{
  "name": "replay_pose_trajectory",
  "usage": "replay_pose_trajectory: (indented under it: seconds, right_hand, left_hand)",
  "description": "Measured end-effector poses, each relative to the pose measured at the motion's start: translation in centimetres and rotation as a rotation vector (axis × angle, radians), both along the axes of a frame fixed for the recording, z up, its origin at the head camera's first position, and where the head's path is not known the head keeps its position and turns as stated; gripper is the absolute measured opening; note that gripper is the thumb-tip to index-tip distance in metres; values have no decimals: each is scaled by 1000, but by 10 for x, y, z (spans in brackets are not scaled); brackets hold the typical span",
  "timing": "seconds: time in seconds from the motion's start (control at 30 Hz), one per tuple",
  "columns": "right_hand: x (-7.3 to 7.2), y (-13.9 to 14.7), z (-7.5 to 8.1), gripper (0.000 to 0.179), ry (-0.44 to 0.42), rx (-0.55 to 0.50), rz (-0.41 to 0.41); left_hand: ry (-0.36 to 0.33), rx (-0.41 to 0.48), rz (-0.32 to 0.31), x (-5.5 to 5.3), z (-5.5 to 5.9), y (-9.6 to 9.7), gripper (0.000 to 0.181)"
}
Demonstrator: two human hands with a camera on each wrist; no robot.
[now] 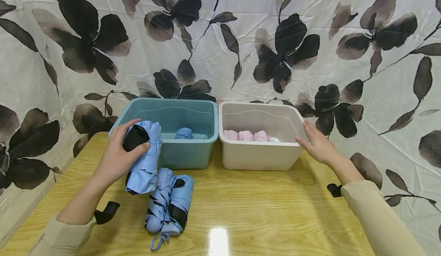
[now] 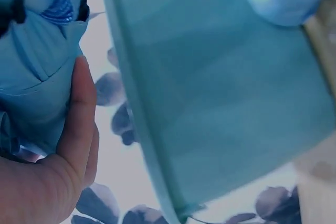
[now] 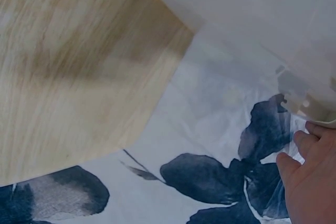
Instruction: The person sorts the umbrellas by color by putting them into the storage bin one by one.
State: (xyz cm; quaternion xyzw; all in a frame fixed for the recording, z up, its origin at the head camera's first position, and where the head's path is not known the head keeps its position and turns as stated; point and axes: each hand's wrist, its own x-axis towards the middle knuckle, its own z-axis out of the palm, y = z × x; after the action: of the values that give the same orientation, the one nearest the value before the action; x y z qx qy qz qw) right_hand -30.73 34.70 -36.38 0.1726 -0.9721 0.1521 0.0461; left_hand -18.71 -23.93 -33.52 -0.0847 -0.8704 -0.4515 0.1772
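My left hand [image 1: 120, 152] grips a folded blue umbrella [image 1: 146, 172] with a black patch near its top, thumb across the front. It is held at the front left of the teal bin [image 1: 186, 154], overlapping its rim in the head view. In the left wrist view the umbrella [image 2: 37, 77] fills the upper left beside my fingers. Two more folded blue umbrellas, one with a rounded handle [image 1: 154, 224] and one with a wrist loop [image 1: 160, 241], lie side by side on the table below. My right hand [image 1: 320, 145] rests with extended fingers at the right rim of the white bin [image 1: 258, 156].
Inside the teal bin is one blue bundle [image 1: 184, 133]. Three pink bundles [image 1: 246, 135] sit in a row in the white bin. Both bins stand side by side on the wooden table [image 1: 262, 210], before a floral curtain [image 1: 234, 64].
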Motion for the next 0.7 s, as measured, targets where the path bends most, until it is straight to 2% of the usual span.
replay_pose_trajectory:
  seconds: [0.13, 0.33, 0.5, 0.7]
  right_hand:
    - [0, 0, 1, 83, -2, -4, -3]
    - [-1, 1, 1, 82, 1, -13, 0]
    - [-2, 2, 0, 82, -6, -16, -1]
    - [-2, 2, 1, 83, -14, -16, -7]
  left_hand:
    - [17, 36, 29, -14, 14, 7, 73]
    - [42, 68, 87, -42, 33, 14, 73]
    - [12, 127, 92, -70, 44, 16, 75]
    - [-60, 144, 148, -103, 49, 19, 79]
